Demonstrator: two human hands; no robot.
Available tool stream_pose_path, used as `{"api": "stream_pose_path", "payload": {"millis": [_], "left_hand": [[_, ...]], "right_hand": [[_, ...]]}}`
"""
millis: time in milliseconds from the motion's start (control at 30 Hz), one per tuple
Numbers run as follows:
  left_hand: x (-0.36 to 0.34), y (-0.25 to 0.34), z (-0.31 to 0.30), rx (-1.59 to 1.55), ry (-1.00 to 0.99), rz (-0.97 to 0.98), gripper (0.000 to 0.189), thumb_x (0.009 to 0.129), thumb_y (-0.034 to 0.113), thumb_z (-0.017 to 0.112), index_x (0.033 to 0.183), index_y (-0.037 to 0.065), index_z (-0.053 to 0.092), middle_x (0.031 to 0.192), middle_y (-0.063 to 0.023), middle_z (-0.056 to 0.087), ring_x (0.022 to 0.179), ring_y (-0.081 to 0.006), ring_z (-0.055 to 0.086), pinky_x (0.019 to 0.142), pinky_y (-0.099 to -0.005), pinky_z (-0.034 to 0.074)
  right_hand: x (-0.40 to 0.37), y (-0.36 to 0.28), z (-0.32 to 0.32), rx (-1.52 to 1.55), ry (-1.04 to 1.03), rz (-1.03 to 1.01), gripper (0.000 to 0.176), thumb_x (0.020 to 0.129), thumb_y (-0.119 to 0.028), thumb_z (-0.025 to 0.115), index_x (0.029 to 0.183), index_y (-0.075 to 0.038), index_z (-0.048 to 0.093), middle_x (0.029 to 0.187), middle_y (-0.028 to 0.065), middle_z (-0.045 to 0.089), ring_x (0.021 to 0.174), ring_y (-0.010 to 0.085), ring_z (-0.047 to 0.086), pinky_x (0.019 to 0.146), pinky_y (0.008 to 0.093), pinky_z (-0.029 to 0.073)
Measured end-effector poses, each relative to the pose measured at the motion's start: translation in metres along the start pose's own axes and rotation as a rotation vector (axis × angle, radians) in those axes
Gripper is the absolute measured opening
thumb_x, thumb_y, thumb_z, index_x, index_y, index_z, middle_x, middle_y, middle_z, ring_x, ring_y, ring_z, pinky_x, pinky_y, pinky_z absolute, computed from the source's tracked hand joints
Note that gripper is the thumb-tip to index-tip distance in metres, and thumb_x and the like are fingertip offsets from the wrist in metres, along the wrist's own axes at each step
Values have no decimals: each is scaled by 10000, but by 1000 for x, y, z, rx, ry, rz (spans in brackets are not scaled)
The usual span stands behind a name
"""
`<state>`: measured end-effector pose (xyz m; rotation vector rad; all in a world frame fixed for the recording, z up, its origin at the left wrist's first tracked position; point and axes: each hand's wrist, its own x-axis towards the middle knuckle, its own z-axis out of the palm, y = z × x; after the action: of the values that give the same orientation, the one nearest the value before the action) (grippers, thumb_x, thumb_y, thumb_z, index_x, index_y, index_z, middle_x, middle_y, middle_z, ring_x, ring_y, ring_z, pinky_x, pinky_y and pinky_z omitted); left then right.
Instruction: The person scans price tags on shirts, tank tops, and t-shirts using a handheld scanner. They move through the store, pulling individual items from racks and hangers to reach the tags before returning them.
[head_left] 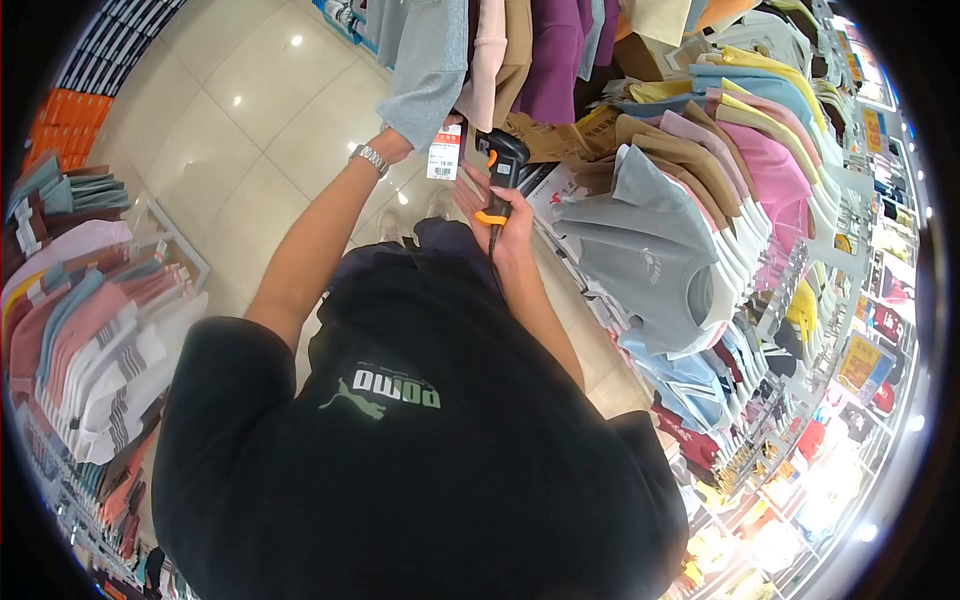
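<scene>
My left hand (398,143), with a metal watch (370,160) on its wrist, reaches under the grey sleeve (425,100) of a hanging garment. Most of its fingers are hidden by the cloth; the fingertips pinch the top of a white and red price tag (442,160) with a barcode at its lower end. Wrapped round a black and orange barcode scanner (506,165) is my right hand (516,222). The scanner's head is close to the tag's right side, apart from it, and a cable runs down from its handle.
Pink, brown and purple garments (553,60) hang beside the grey one. A rack of shirts (640,240) stands close on the right, with cardboard boxes (550,138) behind. Another clothes rack (90,340) is on the left. Orange boxes (70,125) are stacked at the far left, beyond the tiled floor (240,120).
</scene>
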<state>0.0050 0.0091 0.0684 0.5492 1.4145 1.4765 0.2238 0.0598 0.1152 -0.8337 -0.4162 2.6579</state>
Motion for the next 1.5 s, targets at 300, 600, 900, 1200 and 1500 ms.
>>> {"api": "stream_pose_path", "payload": {"millis": [300, 600, 900, 1200, 1500], "left_hand": [[-5, 3, 0, -125, -47, -17, 411, 875, 197, 702, 1214, 43, 527, 1039, -27, 595, 890, -105, 595, 730, -279, 531], [1, -8, -2, -116, -55, -65, 376, 894, 202, 681, 1205, 49, 536, 1039, -13, 591, 905, -92, 566, 760, -269, 504], [36, -67, -1, 87, 99, 158, 429, 864, 356, 686, 1201, 108, 590, 1065, -35, 650, 925, -108, 626, 687, -340, 550], [109, -189, -15, 580, -31, 183, 370, 875, 322, 654, 1160, 89, 619, 1025, -55, 663, 882, -120, 636, 648, -327, 548], [70, -111, -20, 296, -39, -296, 292, 857, 254, 618, 1057, 48, 669, 946, -88, 683, 760, -150, 656, 544, -307, 527]], "right_hand": [[-9, 12, 6, 9, 6, -38, 537, 768, -171, 491, 1194, 155, 497, 1344, 267, 468, 1323, 382, 382, 1157, 484, 244], [-10, 16, 3, 9, 19, -41, 535, 773, -167, 510, 1225, 119, 480, 1322, 232, 503, 1295, 352, 428, 1133, 481, 279], [-6, 15, -19, -46, 103, -47, 529, 815, -169, 501, 1247, 133, 453, 1337, 223, 492, 1306, 355, 424, 1109, 478, 323], [-7, -5, -77, -218, 249, 47, 547, 813, -175, 537, 1269, 103, 420, 1320, 202, 505, 1270, 377, 455, 1074, 468, 364], [58, -27, -141, -724, 419, 301, 318, 837, -144, 624, 1044, 94, 582, 974, 169, 632, 898, 265, 671, 691, 325, 544]]}}
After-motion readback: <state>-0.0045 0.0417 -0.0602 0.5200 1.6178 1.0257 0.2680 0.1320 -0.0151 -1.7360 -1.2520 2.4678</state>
